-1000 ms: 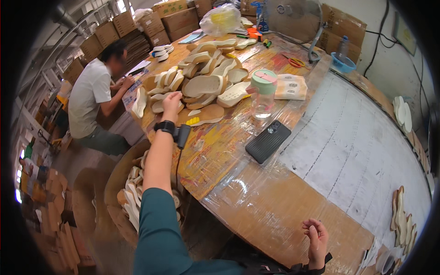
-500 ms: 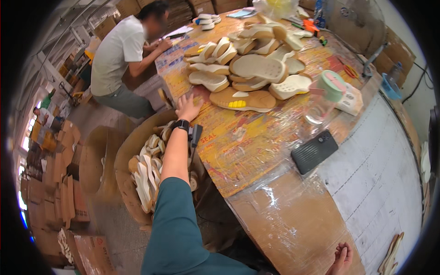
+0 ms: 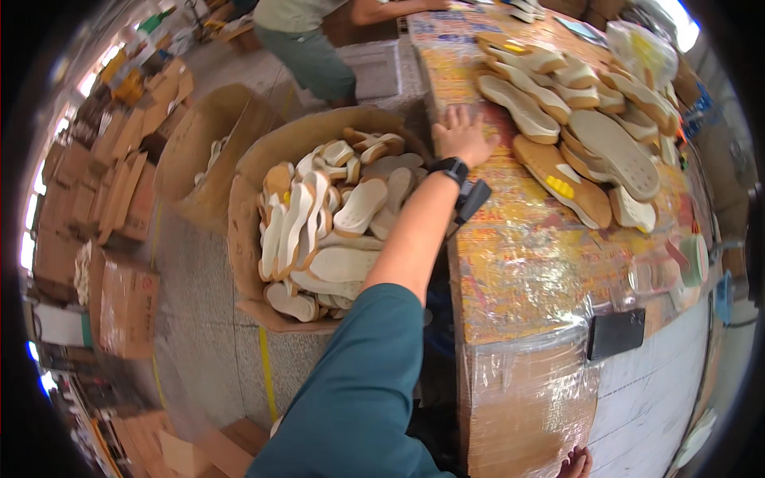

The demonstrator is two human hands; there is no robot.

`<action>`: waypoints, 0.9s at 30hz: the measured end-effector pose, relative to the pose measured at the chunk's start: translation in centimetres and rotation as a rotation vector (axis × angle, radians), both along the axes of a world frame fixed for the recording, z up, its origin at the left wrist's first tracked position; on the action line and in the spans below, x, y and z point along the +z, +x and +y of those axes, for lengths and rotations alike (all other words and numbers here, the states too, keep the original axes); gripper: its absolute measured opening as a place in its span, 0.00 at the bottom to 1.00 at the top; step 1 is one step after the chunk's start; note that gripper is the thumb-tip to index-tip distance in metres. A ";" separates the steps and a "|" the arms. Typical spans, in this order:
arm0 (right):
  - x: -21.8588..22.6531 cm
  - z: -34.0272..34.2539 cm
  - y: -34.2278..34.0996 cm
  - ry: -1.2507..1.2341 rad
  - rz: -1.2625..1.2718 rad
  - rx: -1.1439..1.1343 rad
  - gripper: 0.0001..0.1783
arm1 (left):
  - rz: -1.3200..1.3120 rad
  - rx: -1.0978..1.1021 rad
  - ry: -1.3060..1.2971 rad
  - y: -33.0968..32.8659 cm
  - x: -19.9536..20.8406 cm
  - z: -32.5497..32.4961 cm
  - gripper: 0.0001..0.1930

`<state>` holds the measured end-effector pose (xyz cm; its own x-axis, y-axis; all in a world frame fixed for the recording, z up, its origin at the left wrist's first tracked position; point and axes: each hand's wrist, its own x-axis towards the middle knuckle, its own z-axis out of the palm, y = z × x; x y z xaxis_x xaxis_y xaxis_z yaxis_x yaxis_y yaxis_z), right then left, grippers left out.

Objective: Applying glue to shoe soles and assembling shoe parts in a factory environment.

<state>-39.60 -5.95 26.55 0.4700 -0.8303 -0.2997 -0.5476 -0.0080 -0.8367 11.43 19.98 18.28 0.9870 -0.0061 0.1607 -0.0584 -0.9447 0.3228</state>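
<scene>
My left hand (image 3: 464, 135) reaches across to the left edge of the table (image 3: 526, 275), fingers spread on the plastic-covered top and nothing in its grasp. To its right is a pile of white and tan shoe soles (image 3: 613, 147). The nearest sole (image 3: 562, 182) lies tan side up with a yellow patch. Just left of my forearm, a large cardboard box (image 3: 243, 267) on the floor holds many loose soles (image 3: 343, 263). My right hand (image 3: 575, 464) is cut off by the lower edge; its visible fingers are loosely curled, with nothing seen in them.
A black phone (image 3: 616, 334) lies on the table's right side, near a clear cup with a green lid (image 3: 692, 259). Another person (image 3: 311, 56) is at the table's far left corner. A second open carton (image 3: 179, 171) and stacked boxes (image 3: 127, 311) stand to the left.
My view has swung left and down, bringing the box of soles more fully into sight. My left hand stays spread by the table edge; less of my right hand shows.
</scene>
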 end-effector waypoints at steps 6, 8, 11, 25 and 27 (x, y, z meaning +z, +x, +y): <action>0.4 0.3 0.2 0.011 -0.123 0.051 0.18 | 0.013 0.019 -0.062 -0.3 0.1 -0.5 0.33; 0.5 0.2 -0.2 0.035 -0.142 0.044 0.18 | -0.050 0.029 -0.067 0.1 -0.1 -0.2 0.32; 0.1 -0.4 -1.4 0.063 -0.160 0.054 0.18 | -0.047 0.029 -0.065 -0.1 0.4 0.5 0.31; -2.6 -3.3 -9.4 0.210 -0.389 -0.045 0.23 | 0.018 -0.251 -0.406 -1.0 -1.2 3.1 0.41; -2.9 -4.0 -10.3 0.236 -0.440 -0.043 0.22 | 0.042 -0.309 -0.541 -3.2 -2.2 3.3 0.41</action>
